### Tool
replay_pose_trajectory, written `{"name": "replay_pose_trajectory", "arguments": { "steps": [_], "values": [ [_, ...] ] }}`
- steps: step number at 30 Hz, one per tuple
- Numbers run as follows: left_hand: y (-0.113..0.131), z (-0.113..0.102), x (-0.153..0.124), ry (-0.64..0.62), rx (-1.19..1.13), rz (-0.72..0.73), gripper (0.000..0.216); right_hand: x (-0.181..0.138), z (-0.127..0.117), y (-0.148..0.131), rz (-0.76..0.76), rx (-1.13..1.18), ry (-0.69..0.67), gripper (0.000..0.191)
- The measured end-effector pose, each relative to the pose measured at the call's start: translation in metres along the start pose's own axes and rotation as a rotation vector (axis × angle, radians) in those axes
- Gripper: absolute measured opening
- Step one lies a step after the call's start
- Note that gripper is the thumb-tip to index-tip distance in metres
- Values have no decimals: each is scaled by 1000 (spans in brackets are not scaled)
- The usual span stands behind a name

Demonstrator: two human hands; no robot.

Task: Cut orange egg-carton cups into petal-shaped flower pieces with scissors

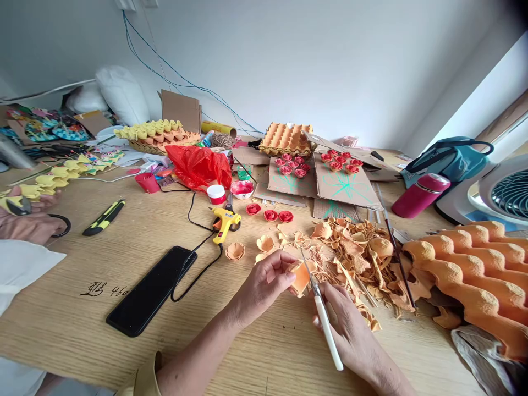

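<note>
My left hand (270,283) pinches an orange egg-carton cup (301,278) between thumb and fingers. Closed around a white-handled cutting tool (328,333) is my right hand (350,335). The tool's thin metal blade lies against the cup's right side; whether it has a second blade I cannot make out. Just beyond my left hand sit cut orange flower-shaped cups (235,251), one partly hidden by the fingers. Orange carton scraps (346,247) are heaped beyond my right hand. Further back stand three red-painted roses (270,215) in a row.
A yellow glue gun (225,224), black phone (152,291) and utility knife (104,217) lie to the left. Another person's hand (31,225) works at the far left. Orange egg trays (474,269) and a magenta bottle (421,195) stand right; cardboard (346,190) bears red roses behind.
</note>
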State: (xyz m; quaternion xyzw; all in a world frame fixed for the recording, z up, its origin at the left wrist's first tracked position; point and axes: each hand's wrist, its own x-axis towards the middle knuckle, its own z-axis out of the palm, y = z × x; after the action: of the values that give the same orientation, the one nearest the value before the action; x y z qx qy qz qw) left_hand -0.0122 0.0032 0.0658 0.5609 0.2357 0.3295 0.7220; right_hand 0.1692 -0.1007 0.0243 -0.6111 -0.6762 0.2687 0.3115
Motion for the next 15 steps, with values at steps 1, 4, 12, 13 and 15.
{"name": "replay_pose_trajectory", "arguments": {
  "steps": [1,4,12,13,15],
  "values": [
    [-1,-1,1,0,-6,-4,23,0,0,0,2,5,-6,18],
    [-5,-3,2,-1,-38,-9,21,-1,1,1,10,18,-21,20],
    [-15,-7,3,-38,-145,-32,25,-3,3,1,10,28,-3,33],
    [-16,-8,3,-37,-151,-35,26,-3,3,2,11,31,-1,33],
    [-16,-8,3,-15,-159,-39,27,-3,4,2,13,36,6,34]
  ]
}}
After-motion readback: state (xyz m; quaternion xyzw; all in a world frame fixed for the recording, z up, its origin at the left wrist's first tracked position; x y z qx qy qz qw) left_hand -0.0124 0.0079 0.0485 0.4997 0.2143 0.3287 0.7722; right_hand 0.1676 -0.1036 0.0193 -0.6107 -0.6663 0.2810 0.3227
